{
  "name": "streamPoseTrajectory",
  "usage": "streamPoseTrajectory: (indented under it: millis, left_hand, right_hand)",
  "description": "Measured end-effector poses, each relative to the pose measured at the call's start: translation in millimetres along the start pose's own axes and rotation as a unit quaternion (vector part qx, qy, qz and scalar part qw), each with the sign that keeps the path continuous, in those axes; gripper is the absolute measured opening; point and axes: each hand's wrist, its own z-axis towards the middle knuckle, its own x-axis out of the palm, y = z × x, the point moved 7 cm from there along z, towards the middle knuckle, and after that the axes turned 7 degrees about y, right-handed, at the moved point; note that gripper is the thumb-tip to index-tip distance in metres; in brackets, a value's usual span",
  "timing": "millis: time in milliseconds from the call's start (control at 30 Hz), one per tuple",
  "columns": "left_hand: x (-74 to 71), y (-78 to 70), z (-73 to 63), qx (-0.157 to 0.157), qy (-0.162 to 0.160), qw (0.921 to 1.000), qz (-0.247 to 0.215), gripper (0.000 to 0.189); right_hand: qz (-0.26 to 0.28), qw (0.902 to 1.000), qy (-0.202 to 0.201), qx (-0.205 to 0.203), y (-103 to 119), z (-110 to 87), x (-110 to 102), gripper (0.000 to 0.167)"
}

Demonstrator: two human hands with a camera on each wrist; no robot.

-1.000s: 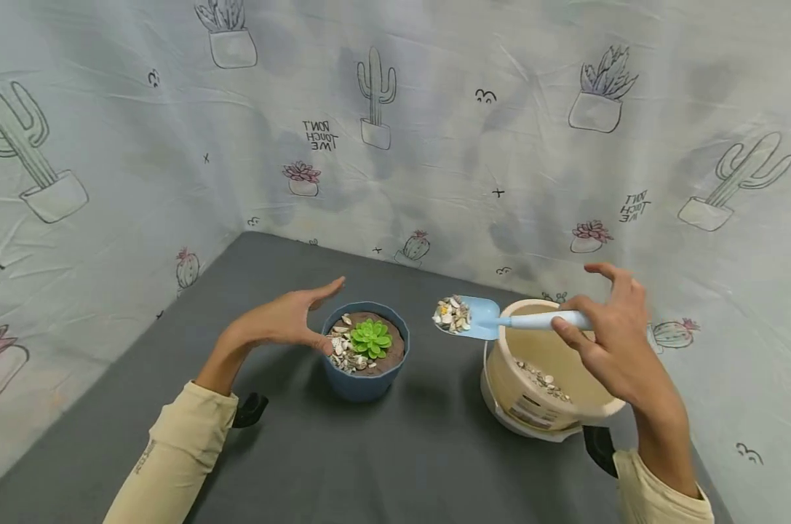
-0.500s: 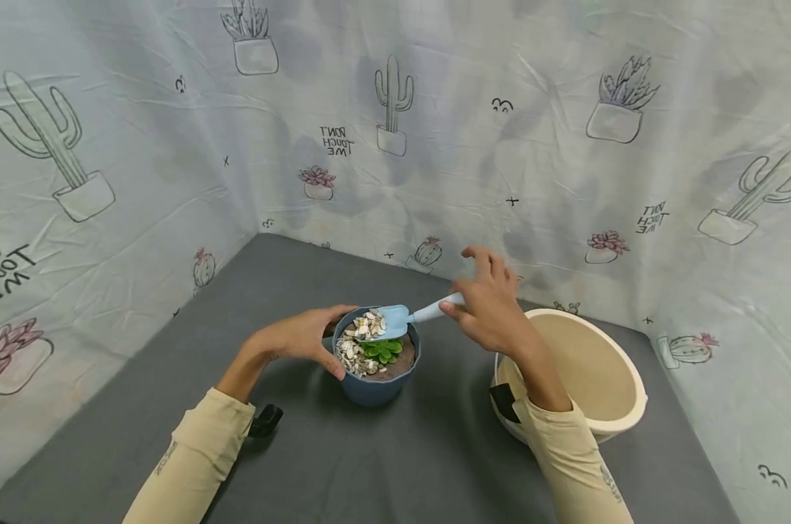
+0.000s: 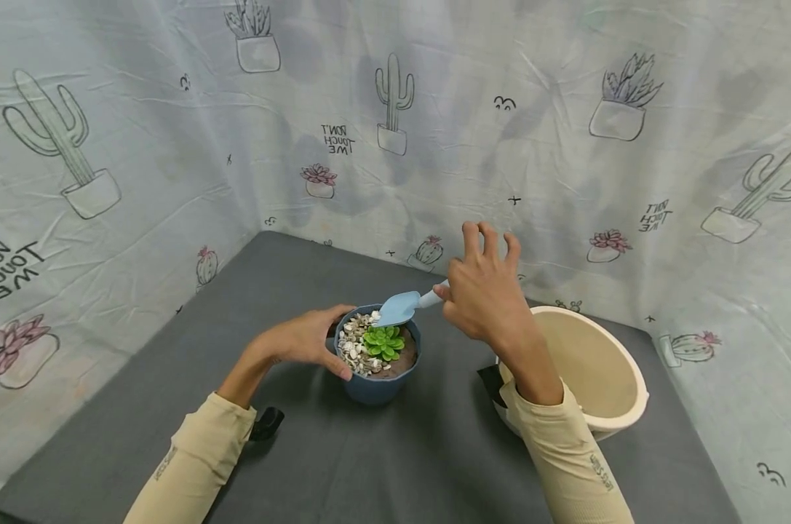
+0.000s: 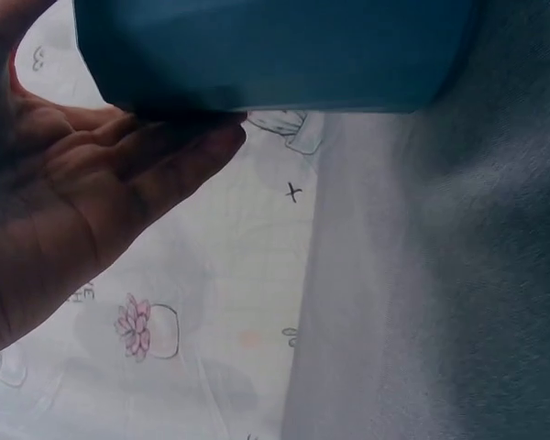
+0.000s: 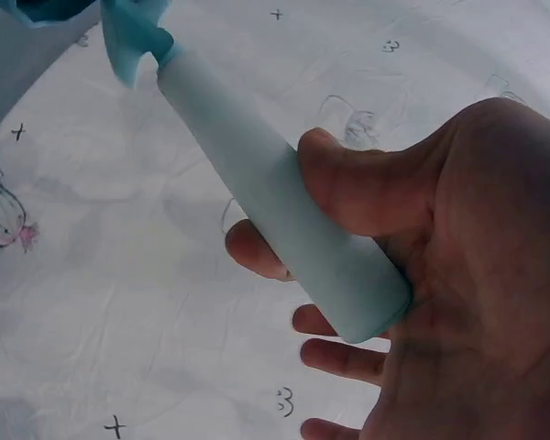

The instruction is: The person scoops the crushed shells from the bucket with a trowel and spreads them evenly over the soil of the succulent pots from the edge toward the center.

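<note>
A blue flower pot (image 3: 377,391) stands on the grey table, holding brown soil, a green succulent (image 3: 383,342) and a layer of shell pieces (image 3: 354,348) on its left side. My left hand (image 3: 303,338) grips the pot's left side, thumb in front and fingers behind; the left wrist view shows the fingers against the pot wall (image 4: 275,55). My right hand (image 3: 490,298) pinches the pale handle of a light blue trowel (image 3: 399,308) between thumb and forefinger (image 5: 257,249), the other fingers raised. The trowel's blade is tipped over the pot's back rim, its visible face bare of shells.
A cream bucket (image 3: 621,349) stands to the right, partly behind my right forearm. Black wrist mounts (image 3: 266,423) sit at both wrists. A white curtain (image 3: 447,167) with cactus drawings hangs behind and beside the grey table (image 3: 408,466).
The right hand has carried the shell-loaded trowel left from the bucket to the pot and tipped it; the shells now lie on the soil. The left hand has closed onto the pot.
</note>
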Motion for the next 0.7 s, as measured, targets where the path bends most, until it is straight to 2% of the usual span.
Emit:
streamPoseTrajectory:
  millis: [100, 200, 333, 500, 600, 700]
  left_hand:
    - [3.9, -2.7, -1.8, -0.007, -0.021, 0.9997, 0.012, 0.117]
    - [10.2, -4.7, -4.8, -0.015, -0.041, 0.999, 0.005, 0.117]
    - [18.1, -7.9, -11.2, -0.039, -0.09, 0.9952, -0.002, 0.121]
    - [32.1, -13.6, -21.2, -0.078, -0.163, 0.9833, -0.021, 0.126]
    - [42.0, -18.3, -24.3, -0.108, -0.197, 0.9744, -0.013, 0.13]
    - [49.4, -22.8, -25.4, -0.141, -0.232, 0.9623, 0.003, 0.131]
  right_hand:
    - [-0.001, 1.0, 0.004, 0.009, -1.7, -1.7, -3.3, 0.039]
    - [0.004, 0.9999, 0.005, 0.015, -3.1, -4.8, -5.9, 0.037]
    - [0.018, 0.9995, -0.017, 0.017, -6.4, -11.6, -9.9, 0.037]
    - [0.07, 0.9954, -0.059, 0.027, -17.4, -29.9, -12.5, 0.032]
    - [0.102, 0.9905, -0.087, 0.03, -27.4, -44.2, -12.0, 0.029]
    - [0.123, 0.9854, -0.114, 0.032, -40.4, -60.1, -12.1, 0.024]
